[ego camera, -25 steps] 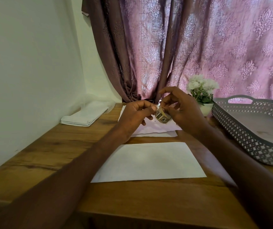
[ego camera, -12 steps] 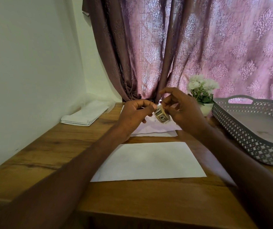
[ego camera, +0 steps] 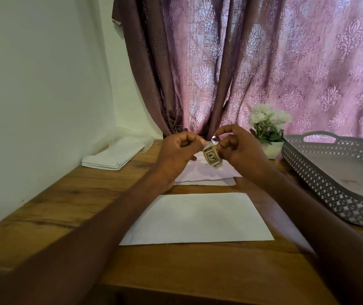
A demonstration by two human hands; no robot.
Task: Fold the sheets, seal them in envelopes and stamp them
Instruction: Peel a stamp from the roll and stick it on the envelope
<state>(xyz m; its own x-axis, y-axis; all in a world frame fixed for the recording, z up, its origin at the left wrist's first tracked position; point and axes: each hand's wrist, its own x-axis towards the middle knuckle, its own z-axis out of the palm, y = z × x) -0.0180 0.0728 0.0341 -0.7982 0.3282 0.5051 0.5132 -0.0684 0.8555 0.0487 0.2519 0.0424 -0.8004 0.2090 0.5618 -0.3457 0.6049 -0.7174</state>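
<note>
Two hands, left (ego camera: pixel 177 155) and right (ego camera: pixel 240 148), pinching one stamp (ego camera: pixel 212 157), one envelope (ego camera: pixel 196 219) below, perhaps two sheets (ego camera: pixel 207 176) beyond

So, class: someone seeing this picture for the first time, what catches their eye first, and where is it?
First, the two hands, the left hand and the right hand, raised mid-picture, both pinching a small brownish stamp between them. Below them a white envelope lies flat on the wooden table. Behind hangs a patterned purple curtain, with a grey tray at the right.
</note>
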